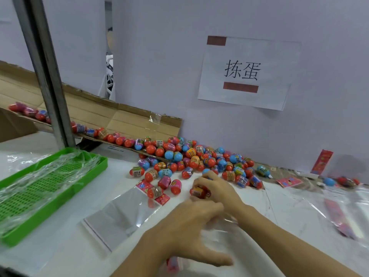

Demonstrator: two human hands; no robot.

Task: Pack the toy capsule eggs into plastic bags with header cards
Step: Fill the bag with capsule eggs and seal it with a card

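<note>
1. Right hand [214, 188] grips 1 egg [200, 192], fingers curled round its red shell and label band, held just above the table [65, 254] in front of the egg pile [191, 158].
2. Left hand [187, 230] has fingers bent down onto a clear bag [229, 222] under it; whether it pinches the film or only presses it, cannot tell. A pink header card [173, 263] shows blurred below the wrist.
3. A 2nd bag [119, 214] lies flat to the left, with 1 egg [154, 192] sitting on its pink card [162, 198].
4. More eggs line a cardboard chute [123, 118] that slopes down into the pile. Green tray [100, 168] on the left holds crumpled clear film.
5. Handling, judged: eggs look like small hard plastic shells, light, rigid, smooth and rounded, so they roll and slip. Best hold is across the labelled waist, thumb opposite fingers, as the right hand does now.
6. Shells probably split at the seam if squeezed hard on the ends, so moderate force only.
7. Bag film is thin, limp, slick and clingy; the mouth will not stay open alone. Take it at the open edge near the card, where the card stiffens it.
8. Next move likely needs the left hand to spread the mouth while the right drops the egg in.
</note>
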